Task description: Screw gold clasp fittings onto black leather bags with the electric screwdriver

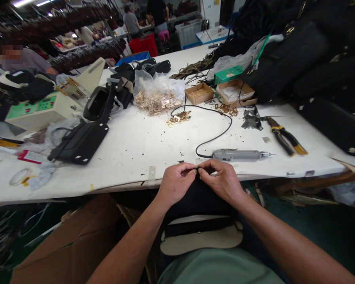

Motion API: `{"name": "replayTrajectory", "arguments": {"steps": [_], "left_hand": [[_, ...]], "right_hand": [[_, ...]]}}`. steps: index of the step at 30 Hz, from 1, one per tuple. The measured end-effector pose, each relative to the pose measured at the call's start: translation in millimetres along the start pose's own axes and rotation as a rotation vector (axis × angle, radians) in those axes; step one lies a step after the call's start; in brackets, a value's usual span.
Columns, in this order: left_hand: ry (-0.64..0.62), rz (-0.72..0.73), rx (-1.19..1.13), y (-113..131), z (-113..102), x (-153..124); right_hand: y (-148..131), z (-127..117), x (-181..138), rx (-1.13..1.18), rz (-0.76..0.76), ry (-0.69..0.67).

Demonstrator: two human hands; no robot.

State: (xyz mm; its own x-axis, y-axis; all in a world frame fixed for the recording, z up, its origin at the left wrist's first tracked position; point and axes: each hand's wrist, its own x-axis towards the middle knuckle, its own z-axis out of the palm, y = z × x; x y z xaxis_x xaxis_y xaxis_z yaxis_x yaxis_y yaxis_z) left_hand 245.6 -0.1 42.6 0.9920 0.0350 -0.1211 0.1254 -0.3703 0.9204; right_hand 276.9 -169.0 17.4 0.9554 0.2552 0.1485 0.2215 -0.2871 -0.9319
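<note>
My left hand (176, 182) and my right hand (222, 180) meet at the table's front edge, fingertips pinched together. Between them is a small dark piece (196, 168), mostly hidden by the fingers, its kind unclear. A cream and black bag part (201, 240) rests on my lap below the hands. Just beyond my right hand lies a grey electric screwdriver (236, 154) with a black cord. Pliers (286, 136) with black and yellow handles are farther right. Gold-coloured metal fittings (179, 117) lie loose in front of a clear plastic bag (158, 96) full of similar pieces.
Black bags (79, 142) stand on the left of the white table (136, 138), near a green-topped machine (44, 106). Small cardboard boxes (199, 93) are at the back. Dark bags (307, 71) pile up at right. A large carton (73, 240) sits below left. People work in the background.
</note>
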Motion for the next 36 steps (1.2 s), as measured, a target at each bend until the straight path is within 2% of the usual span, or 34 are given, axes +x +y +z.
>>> {"name": "replayTrajectory", "arguments": {"steps": [5, 10, 21, 26, 36], "left_hand": [[-0.026, -0.01, 0.002, 1, -1, 0], [-0.056, -0.058, -0.007, 0, -4, 3], [-0.057, -0.197, -0.2, -4, -3, 10], [-0.079, -0.234, -0.212, -6, -3, 11], [-0.092, -0.224, -0.218, -5, -3, 11]], "right_hand": [[0, -2, 1, 0.048, 0.04, -0.032], [0, -7, 7, 0.174, 0.164, -0.138], [10, -9, 19, 0.354, 0.31, -0.278], [11, -8, 18, 0.381, 0.344, -0.273], [8, -9, 17, 0.32, 0.292, -0.242]]}}
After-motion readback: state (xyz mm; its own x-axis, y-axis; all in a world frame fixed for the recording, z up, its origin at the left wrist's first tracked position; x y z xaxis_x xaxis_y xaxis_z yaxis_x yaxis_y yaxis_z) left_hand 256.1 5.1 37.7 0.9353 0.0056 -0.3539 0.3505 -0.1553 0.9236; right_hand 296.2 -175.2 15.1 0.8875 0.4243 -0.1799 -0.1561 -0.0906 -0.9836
